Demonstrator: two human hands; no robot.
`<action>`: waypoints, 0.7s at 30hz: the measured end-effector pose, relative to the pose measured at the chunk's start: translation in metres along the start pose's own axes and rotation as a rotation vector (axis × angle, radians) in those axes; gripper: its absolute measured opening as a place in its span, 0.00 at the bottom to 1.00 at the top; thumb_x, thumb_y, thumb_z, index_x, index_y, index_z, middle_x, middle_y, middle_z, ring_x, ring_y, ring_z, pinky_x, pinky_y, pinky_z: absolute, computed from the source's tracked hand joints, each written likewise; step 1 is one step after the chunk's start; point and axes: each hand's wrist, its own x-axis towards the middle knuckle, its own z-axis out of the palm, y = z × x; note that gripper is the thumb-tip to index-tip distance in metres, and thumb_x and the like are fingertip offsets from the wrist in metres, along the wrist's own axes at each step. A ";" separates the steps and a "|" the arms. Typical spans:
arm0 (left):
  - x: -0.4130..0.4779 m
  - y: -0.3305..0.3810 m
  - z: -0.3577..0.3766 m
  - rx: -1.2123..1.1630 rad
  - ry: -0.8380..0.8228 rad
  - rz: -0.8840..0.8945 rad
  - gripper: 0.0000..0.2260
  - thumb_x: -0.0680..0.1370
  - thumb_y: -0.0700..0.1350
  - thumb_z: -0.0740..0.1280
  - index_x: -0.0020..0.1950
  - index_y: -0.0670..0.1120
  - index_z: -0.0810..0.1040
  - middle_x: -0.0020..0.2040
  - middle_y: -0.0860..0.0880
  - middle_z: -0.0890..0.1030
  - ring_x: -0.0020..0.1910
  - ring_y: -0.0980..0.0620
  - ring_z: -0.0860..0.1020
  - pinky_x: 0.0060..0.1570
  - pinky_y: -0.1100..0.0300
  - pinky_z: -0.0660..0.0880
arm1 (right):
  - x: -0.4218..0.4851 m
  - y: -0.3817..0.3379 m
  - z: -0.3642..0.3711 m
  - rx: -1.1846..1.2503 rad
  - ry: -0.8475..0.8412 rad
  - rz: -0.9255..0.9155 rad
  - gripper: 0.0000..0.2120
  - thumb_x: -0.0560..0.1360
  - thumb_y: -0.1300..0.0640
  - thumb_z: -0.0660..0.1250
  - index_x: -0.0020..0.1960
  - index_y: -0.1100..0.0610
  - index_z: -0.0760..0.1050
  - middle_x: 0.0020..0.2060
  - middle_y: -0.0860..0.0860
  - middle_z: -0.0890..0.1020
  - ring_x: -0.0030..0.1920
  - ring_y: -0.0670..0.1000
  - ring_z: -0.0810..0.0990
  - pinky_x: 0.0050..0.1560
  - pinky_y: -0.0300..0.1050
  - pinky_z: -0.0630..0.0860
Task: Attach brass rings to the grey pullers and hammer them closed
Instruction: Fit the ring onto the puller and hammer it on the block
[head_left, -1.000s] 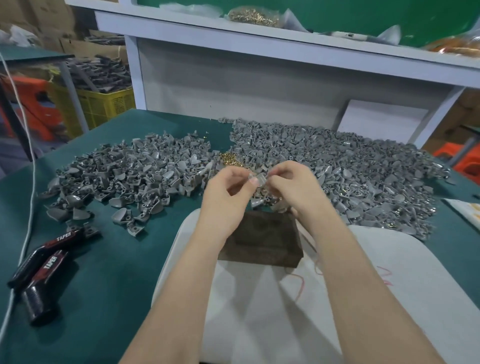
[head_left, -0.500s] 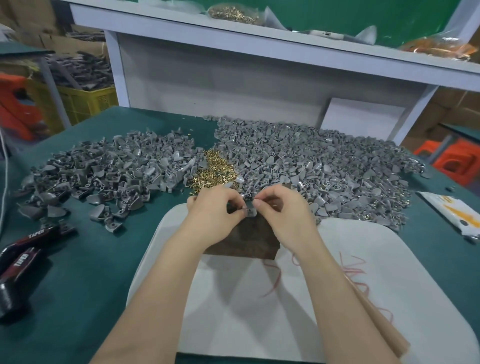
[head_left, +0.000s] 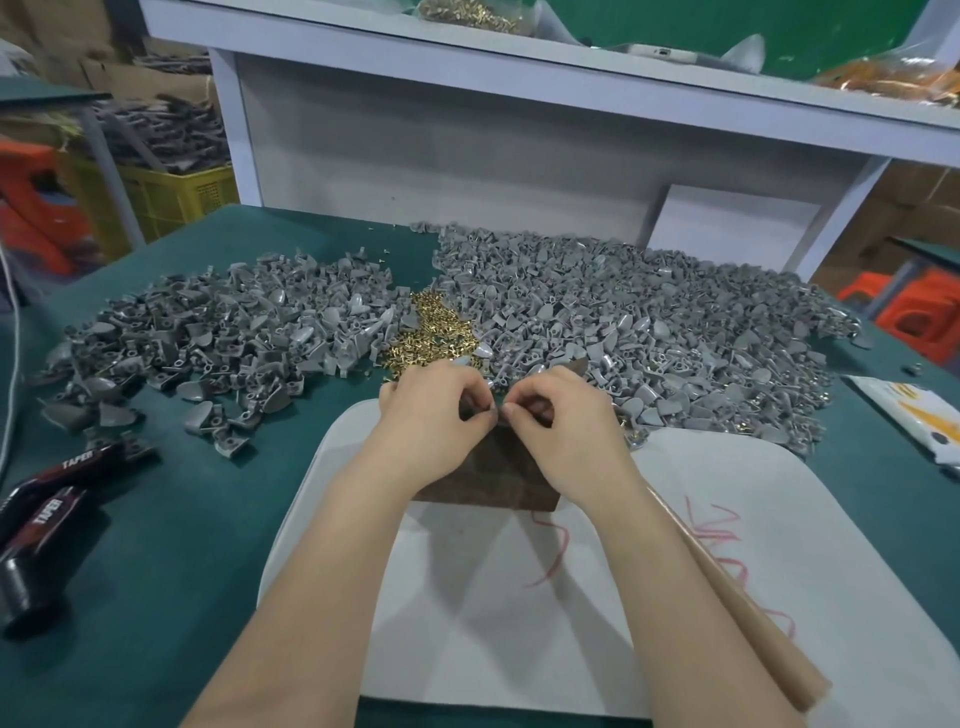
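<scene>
Two heaps of grey pullers lie on the green table, one at the left (head_left: 223, 332) and a bigger one at the right (head_left: 649, 322). Between them sits a small pile of brass rings (head_left: 431, 332). My left hand (head_left: 431, 415) and my right hand (head_left: 561, 421) meet fingertip to fingertip over the dark wooden block (head_left: 488, 478), both pinching one small grey puller (head_left: 496, 410), which the fingers mostly hide. Whether a ring is on it cannot be seen.
The block stands on a white board (head_left: 675, 597) with red scribbles. A wooden handle (head_left: 743, 613) lies under my right forearm. Black tools marked TAPER (head_left: 47, 519) lie at the left, a printed packet (head_left: 914, 415) at the right, and a white shelf (head_left: 519, 67) stands behind.
Both hands have come down from above the piles to just over the block, still pinching the small piece together. The view has tilted down and shifted.
</scene>
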 end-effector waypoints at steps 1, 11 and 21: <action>0.000 0.000 0.000 -0.004 -0.001 0.004 0.06 0.76 0.50 0.68 0.39 0.56 0.74 0.45 0.55 0.77 0.53 0.50 0.74 0.58 0.50 0.68 | 0.000 -0.001 0.000 -0.017 0.001 -0.007 0.03 0.73 0.61 0.69 0.41 0.55 0.79 0.38 0.43 0.73 0.37 0.39 0.72 0.41 0.28 0.66; 0.000 0.001 0.000 -0.011 0.001 0.025 0.08 0.75 0.48 0.69 0.38 0.55 0.74 0.44 0.55 0.75 0.53 0.48 0.74 0.59 0.48 0.69 | 0.004 -0.005 -0.002 -0.036 -0.038 0.060 0.04 0.73 0.60 0.69 0.40 0.53 0.79 0.35 0.43 0.72 0.37 0.41 0.71 0.42 0.34 0.64; -0.002 0.002 -0.001 0.016 -0.007 0.004 0.08 0.75 0.51 0.69 0.37 0.57 0.73 0.46 0.55 0.76 0.55 0.48 0.74 0.59 0.48 0.68 | 0.000 -0.002 -0.001 0.076 -0.021 0.082 0.04 0.73 0.61 0.69 0.42 0.53 0.80 0.42 0.47 0.79 0.44 0.46 0.78 0.49 0.37 0.72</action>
